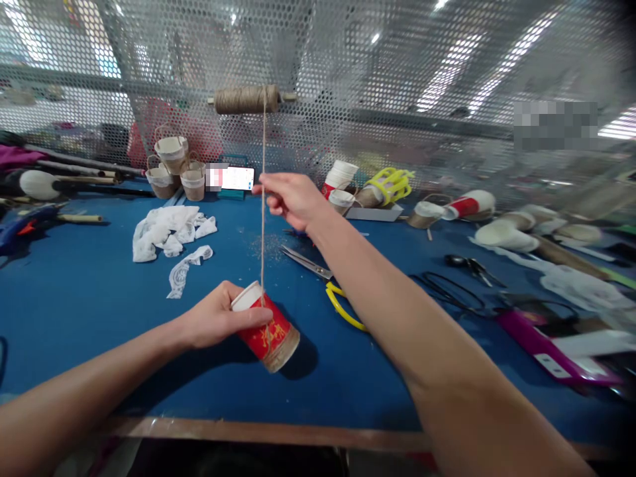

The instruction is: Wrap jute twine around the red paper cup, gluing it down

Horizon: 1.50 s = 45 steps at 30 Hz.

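Observation:
My left hand (213, 317) grips a red paper cup (265, 328) with gold lettering and a white rim. The cup is tilted, its mouth toward the upper left, and brown twine is wound around its base. A strand of jute twine (263, 245) runs straight up from the cup to a spool (246, 100) on a horizontal rod. Level with the middle of that strand is my right hand (291, 199), fingers loosely stretched out and apart, the strand crossing in front of the fingertips. Under my right forearm lie yellow-handled scissors (342, 308), partly covered.
White lace pieces (169, 228) lie left of centre. Several twine-covered cups (172, 156) stand at the back beside a phone (237, 178). Stacked paper cups (340, 175) are behind my right hand. A purple box (551, 344), cables and black-handled scissors (472, 266) lie to the right. Perforated metal forms the back wall.

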Each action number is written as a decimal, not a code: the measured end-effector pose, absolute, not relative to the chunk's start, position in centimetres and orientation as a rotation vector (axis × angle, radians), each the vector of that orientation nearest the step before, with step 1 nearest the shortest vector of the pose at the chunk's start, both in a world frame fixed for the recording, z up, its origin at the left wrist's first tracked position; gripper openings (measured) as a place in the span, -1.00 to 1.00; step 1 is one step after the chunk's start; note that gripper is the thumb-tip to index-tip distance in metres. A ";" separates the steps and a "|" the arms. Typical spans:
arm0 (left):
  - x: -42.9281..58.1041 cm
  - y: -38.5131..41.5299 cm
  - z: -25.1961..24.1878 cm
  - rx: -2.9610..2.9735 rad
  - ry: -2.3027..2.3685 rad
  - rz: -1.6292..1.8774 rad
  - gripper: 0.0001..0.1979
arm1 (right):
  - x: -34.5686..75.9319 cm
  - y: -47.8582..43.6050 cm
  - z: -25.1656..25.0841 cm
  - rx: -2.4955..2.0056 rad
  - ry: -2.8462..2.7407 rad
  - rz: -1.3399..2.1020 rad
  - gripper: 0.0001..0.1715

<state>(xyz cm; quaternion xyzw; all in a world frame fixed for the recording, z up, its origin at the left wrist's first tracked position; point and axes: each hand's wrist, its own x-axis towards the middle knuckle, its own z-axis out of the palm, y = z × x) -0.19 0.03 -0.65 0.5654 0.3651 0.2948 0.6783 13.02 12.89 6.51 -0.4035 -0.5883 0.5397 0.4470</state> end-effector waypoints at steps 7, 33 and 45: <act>-0.4 -0.5 -1.0 1.218 0.743 0.610 -0.78 | 12.2 16.8 10.6 -0.993 -1.485 1.183 -0.78; -0.6 0.7 -0.9 0.865 0.920 1.121 -0.80 | 17.3 4.6 1.4 -1.475 -2.029 0.961 -0.62; 0.2 1.0 -1.8 0.961 1.139 1.204 -0.73 | 15.9 0.3 -0.3 -1.276 -1.891 1.037 -0.47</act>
